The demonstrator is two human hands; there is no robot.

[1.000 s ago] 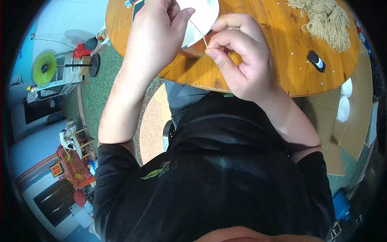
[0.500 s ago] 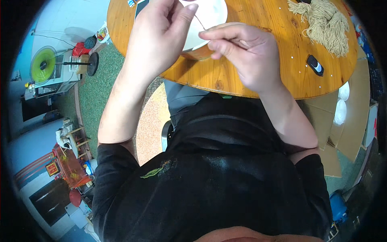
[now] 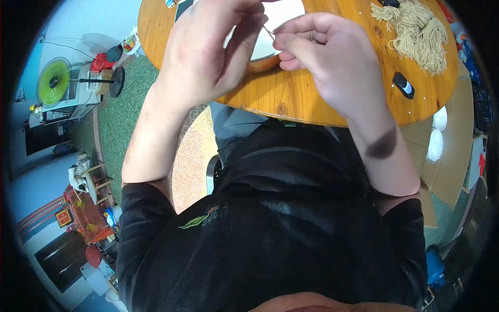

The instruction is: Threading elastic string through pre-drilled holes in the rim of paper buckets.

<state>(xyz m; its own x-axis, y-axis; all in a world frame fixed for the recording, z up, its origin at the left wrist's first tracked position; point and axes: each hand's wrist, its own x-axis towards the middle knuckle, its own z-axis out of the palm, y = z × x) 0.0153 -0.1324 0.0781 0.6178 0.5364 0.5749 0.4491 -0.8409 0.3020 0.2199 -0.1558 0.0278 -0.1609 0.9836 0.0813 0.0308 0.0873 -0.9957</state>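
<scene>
My left hand and my right hand are raised close together over the round wooden table. Between their fingertips runs a thin brownish strand, like a short piece of thread. The thumb and fingers of my right hand pinch one end of it. The other end goes to the thumb of my left hand, whose fingertips are partly cut off by the top edge. Behind the hands lies a round white surface, like a plate or a lid, partly hidden by them.
A bundle of beige yarn lies at the table's far right. Nearer is a small black-and-white object. A dark device edge shows at the upper left. A green fan stands left on the floor; flattened cardboard lies right.
Both hands have shifted a little to the right and turned, with the strand between them. Less of the strand shows now, and the fingertips are closer together.
</scene>
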